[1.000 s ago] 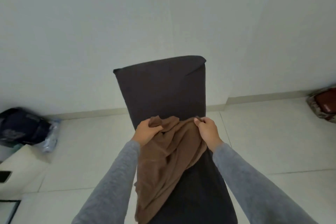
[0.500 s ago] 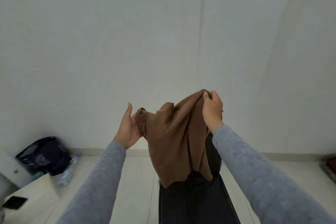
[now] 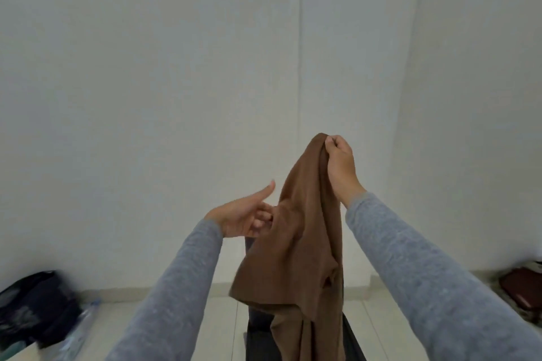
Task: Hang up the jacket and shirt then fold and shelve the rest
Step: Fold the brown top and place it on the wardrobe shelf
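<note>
My right hand (image 3: pixel 340 167) pinches the top of a brown garment (image 3: pixel 296 258) and holds it up at chest height in front of the white wall. The cloth hangs down in loose folds between my arms. My left hand (image 3: pixel 243 217) is at the garment's left edge, thumb stretched up and fingers curled into a fold of the cloth. A dark grey cloth (image 3: pixel 256 337) shows behind and below the brown one, mostly hidden by it.
A black bag (image 3: pixel 32 308) and a plastic bottle (image 3: pixel 80 331) lie on the tiled floor at the lower left by the wall. A dark red object (image 3: pixel 522 290) sits on the floor at the right edge.
My right hand has lifted the brown garment higher and it hangs longer. My left hand has dropped lower, and its fingers have curled into the cloth's left edge. The view has tilted up.
</note>
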### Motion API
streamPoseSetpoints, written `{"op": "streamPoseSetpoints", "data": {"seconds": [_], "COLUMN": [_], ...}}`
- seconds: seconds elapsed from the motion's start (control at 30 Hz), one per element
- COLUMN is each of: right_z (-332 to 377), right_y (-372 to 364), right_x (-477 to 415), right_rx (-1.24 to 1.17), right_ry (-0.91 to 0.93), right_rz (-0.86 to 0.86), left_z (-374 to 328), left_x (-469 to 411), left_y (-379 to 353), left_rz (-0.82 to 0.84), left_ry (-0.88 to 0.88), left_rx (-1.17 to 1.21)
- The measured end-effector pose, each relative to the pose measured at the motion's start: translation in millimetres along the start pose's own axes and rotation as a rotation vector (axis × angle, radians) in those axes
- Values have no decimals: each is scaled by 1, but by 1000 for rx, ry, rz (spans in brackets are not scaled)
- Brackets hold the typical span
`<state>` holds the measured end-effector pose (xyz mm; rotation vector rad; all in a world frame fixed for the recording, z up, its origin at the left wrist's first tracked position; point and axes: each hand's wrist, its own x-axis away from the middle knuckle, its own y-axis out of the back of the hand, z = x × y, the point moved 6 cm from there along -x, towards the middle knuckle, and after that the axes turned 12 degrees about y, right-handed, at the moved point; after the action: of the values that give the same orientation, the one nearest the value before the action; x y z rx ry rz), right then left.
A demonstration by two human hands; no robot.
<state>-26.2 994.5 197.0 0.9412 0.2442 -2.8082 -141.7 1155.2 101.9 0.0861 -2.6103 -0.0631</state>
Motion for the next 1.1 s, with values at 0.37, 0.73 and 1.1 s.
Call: {"op": "streamPoseSetpoints", "data": {"seconds": [0.37,0.73,1.1], "right_z": [-5,-62,-60], "right_y": [15,17,-77], "right_x": [19,89,128], "right_rx": [-78,117,247], "right_ry": [-87,-385,-127], "right_rz": [202,678,879], "left_z": [19,-48,-69], "left_x": [-39,12,59], "left_y": [-48,25,41], "left_rz": [-2,-523,-798], "left_ry": [-51,-552,-709], "left_rx": [41,60,-289]}}
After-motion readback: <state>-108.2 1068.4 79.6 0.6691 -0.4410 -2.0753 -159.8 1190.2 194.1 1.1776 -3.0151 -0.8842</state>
